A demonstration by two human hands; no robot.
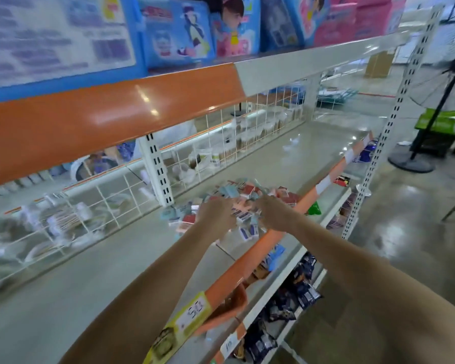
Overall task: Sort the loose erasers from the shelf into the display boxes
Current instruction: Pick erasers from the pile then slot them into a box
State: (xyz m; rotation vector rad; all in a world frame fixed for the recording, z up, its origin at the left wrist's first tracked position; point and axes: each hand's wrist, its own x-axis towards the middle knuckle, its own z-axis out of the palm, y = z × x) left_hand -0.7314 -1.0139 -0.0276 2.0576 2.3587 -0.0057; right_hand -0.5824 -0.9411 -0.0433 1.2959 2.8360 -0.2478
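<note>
Left hand (pixel 217 214) & right hand (pixel 269 212) both reach into the loose erasers (pixel 243 195), heaped on the shelf (pixel 116 258) near its orange front edge, prob. to gather a bunch. Fingers are buried in the pile, blurred; can't tell if curled or pinching. No display boxes in view.

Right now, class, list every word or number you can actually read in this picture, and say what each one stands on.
"50": handwritten on the white price tag on the yellow label at the shelf's front edge.
"10": probably, on the small white tag below it; unclear.
White poster, top left: print blurred, unreadable.
Blue and pink packs on the top shelf: lettering blurred.
Loose erasers by both hands: wrappers too small to read.
</note>
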